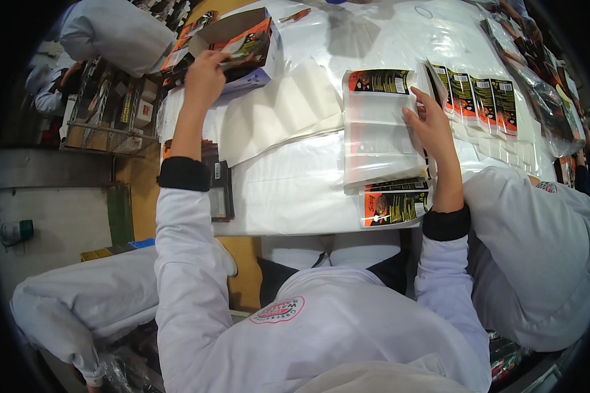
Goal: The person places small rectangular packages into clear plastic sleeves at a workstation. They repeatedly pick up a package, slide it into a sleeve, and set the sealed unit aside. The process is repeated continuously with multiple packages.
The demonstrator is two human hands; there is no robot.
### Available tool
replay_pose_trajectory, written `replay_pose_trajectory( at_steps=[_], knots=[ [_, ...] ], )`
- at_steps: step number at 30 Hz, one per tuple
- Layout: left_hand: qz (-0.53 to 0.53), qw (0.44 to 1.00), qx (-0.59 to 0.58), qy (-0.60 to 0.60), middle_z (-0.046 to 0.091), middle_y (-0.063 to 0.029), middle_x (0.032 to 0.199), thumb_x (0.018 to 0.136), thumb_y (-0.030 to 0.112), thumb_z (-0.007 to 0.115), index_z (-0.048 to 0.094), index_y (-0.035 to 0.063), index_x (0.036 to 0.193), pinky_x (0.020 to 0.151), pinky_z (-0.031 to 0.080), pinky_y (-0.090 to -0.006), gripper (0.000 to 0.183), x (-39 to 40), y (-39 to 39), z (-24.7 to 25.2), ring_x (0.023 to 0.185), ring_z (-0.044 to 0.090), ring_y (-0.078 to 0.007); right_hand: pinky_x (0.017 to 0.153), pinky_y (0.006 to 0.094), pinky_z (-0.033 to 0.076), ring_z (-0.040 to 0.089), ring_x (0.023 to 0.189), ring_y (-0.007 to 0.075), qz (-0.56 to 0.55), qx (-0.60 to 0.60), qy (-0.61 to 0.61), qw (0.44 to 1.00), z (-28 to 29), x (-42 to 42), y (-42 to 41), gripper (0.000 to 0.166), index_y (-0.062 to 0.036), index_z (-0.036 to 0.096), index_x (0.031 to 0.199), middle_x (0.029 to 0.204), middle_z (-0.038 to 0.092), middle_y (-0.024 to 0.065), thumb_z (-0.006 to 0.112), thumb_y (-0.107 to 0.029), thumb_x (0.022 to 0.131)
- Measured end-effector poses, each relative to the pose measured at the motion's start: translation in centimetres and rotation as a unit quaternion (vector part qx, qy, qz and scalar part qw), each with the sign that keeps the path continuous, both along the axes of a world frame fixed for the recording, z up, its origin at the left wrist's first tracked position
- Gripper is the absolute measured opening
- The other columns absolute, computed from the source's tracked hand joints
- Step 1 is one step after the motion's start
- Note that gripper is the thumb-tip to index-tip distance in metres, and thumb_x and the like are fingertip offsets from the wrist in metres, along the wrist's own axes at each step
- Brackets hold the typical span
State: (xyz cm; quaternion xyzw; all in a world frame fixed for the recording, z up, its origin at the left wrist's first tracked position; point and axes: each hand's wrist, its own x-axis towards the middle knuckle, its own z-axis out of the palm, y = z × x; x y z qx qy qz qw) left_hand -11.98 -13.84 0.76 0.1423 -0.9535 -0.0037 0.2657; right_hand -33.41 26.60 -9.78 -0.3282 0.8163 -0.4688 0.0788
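My left hand (205,81) is at the near side of an open cardboard box (248,83), its fingers closed on an orange and black printed packet (248,44). The packet is slightly blurred and lies over the box opening. My right hand (430,120) rests at the right edge of a stack of label sheets (383,142), with thumb and index finger apart on it. One orange and black label stays at the top sheet's far end; the rest is bare translucent backing. Beneath its near end lie more printed labels (396,204).
White backing sheets (280,113) lie between box and stack. Dark printed packets (221,189) sit at the table's near left. More labels (482,100) lie at right, beyond them plastic-wrapped packs (536,88). People in white sit close on both sides, one sleeve (113,37) beside the box.
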Motion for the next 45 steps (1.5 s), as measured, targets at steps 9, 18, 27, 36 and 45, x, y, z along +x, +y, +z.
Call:
replay_pose_trajectory(
  at_steps=[9,18,27,36,45],
  knots=[
    [0.167,0.897,0.173,-0.371,0.06,-0.0268,0.125,0.092,0.071,0.023,0.063,0.0023,0.126,0.104,0.041,-0.043,0.086,-6.6,-1.5,-3.0,0.12,0.055,-0.0435,0.082,0.0368,0.049,0.06,0.091,0.0277,-0.004,0.015,0.044,0.999,-0.2,-0.5,0.5,0.052,-0.0097,0.057,0.133,0.103,0.06,0.0157,0.07,-0.027,0.085],
    [0.035,0.984,0.123,0.121,0.065,-0.0101,0.118,0.096,0.024,0.056,0.068,0.0096,0.119,0.098,0.041,-0.053,0.03,6.1,5.1,-1.8,0.112,0.059,-0.0328,0.09,0.0372,0.047,0.059,0.101,0.0291,0.028,0.031,0.044,0.998,0.3,-0.2,0.6,0.049,-0.0117,0.062,0.129,0.118,0.061,0.0167,0.074,-0.028,0.084],
    [0.153,0.961,-0.013,-0.232,0.041,-0.013,0.151,0.097,0.026,0.05,0.047,0.0083,0.143,0.114,0.017,-0.0602,0.049,21.5,19.1,-9.2,0.144,0.03,-0.0347,0.089,0.035,0.046,0.057,0.107,0.0264,0.031,0.049,0.041,0.997,0.8,0.2,0.6,0.058,-0.0077,0.064,0.127,0.121,0.059,0.0166,0.08,-0.036,0.078],
    [-0.019,0.959,0.278,0.047,0.069,-0.0135,0.1,0.088,0.015,0.066,0.07,0.002,0.103,0.085,0.051,-0.0395,0.02,7.6,25.2,-5.2,0.095,0.066,-0.0313,0.1,0.0414,0.045,0.051,0.123,0.0387,0.053,0.084,0.076,0.992,0.8,0.0,1.0,0.068,-0.0155,0.063,0.129,0.136,0.048,0.0253,0.086,-0.037,0.069],
    [-0.265,0.957,0.119,-0.015,0.07,-0.0133,0.103,0.089,0.023,0.068,0.071,0.0039,0.105,0.085,0.054,-0.0366,0.026,-12.6,19.9,-8.0,0.094,0.066,-0.0304,0.104,0.0446,0.043,0.046,0.127,0.0436,0.073,0.086,0.071,0.991,0.7,0.6,0.8,0.074,-0.0167,0.062,0.129,0.141,0.041,0.0288,0.089,-0.034,0.063]
  ],
)
